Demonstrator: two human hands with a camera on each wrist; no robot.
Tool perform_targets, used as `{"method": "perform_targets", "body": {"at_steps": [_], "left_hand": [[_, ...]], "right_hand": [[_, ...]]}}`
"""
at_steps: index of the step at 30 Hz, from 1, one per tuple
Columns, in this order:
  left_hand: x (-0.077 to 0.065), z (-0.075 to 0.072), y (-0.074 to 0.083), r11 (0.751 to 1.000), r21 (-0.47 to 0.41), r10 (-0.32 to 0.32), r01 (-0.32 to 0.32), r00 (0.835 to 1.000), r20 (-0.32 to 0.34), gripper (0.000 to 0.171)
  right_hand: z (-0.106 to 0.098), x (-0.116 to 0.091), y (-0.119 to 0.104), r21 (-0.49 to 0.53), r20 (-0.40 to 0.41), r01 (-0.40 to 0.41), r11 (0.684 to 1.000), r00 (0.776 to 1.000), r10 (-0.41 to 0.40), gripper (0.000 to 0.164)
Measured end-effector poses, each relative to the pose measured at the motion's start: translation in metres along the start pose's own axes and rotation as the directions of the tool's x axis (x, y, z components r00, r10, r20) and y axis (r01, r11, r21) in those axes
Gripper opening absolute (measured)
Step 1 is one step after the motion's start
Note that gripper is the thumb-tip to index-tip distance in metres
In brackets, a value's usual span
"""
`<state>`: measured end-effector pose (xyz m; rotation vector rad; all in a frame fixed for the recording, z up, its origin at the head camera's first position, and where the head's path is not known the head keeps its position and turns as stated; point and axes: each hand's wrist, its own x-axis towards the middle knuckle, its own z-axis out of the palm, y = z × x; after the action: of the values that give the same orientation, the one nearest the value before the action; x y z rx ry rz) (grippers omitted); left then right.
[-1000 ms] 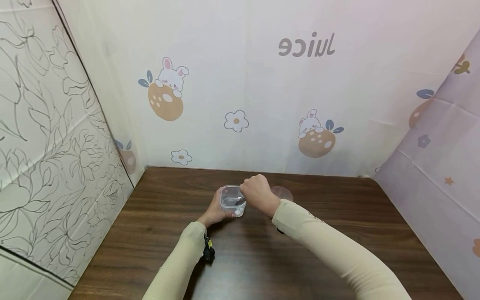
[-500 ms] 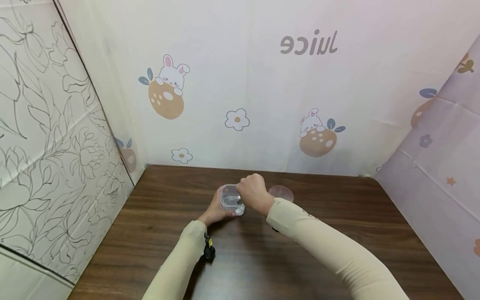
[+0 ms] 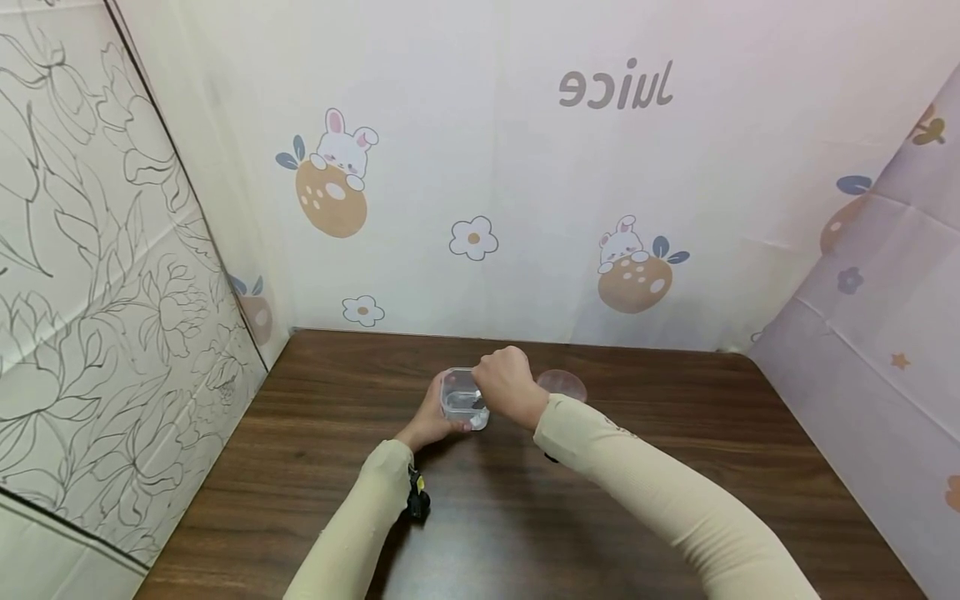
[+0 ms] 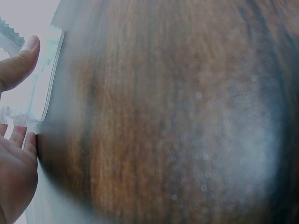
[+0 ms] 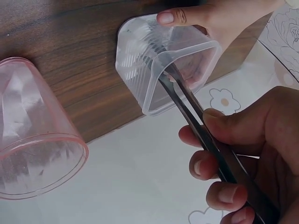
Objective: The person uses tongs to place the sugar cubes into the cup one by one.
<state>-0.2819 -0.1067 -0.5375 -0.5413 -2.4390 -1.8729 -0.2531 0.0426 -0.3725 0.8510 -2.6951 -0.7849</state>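
A clear plastic box (image 3: 459, 402) with rounded corners stands on the table, and my left hand (image 3: 431, 419) grips it from the left side. In the right wrist view the thumb of that hand lies along the box's wall. My right hand (image 3: 510, 383) is above the box's right rim, holding metal tongs (image 5: 236, 172) between thumb and fingers. The tongs slant down through the box's opening, their tips inside near the bottom. A serrated tip (image 4: 11, 35) shows through the box in the left wrist view. Something small and white shows low in the box.
A see-through pink cup (image 5: 37, 107) stands just right of the box, partly behind the right forearm in the head view. The dark wooden table (image 3: 360, 383) ends at a printed curtain (image 3: 420, 167) behind, with further curtains at both sides.
My right hand has shifted slightly left over the box, and the tongs show less in the head view than a second ago. The left hand and box have stayed in place.
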Motion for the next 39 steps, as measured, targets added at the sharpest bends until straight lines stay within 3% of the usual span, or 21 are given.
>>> {"method": "perform_targets", "body": {"at_steps": [12,27,39], "left_hand": [[0.0003,-0.0012,-0.0014,0.999,0.006,-0.031,0.031,0.999,0.010,0.106],[0.0003,-0.0015,-0.0015,0.999,0.025,-0.039,0.039,0.999,0.009,0.105],[0.0013,-0.0004,-0.0001,1.000,-0.008,-0.029,0.029,0.999,0.017,0.104]], "right_hand": [[0.0028,0.0020,-0.0012,0.002,-0.068,-0.004,1.000,0.998,0.004,0.019],[0.0041,0.0066,-0.0033,0.003,0.039,-0.014,1.000,0.999,0.014,0.014],[0.0037,0.0093,-0.0037,0.029,0.009,-0.004,1.000,1.000,0.004,0.009]]}}
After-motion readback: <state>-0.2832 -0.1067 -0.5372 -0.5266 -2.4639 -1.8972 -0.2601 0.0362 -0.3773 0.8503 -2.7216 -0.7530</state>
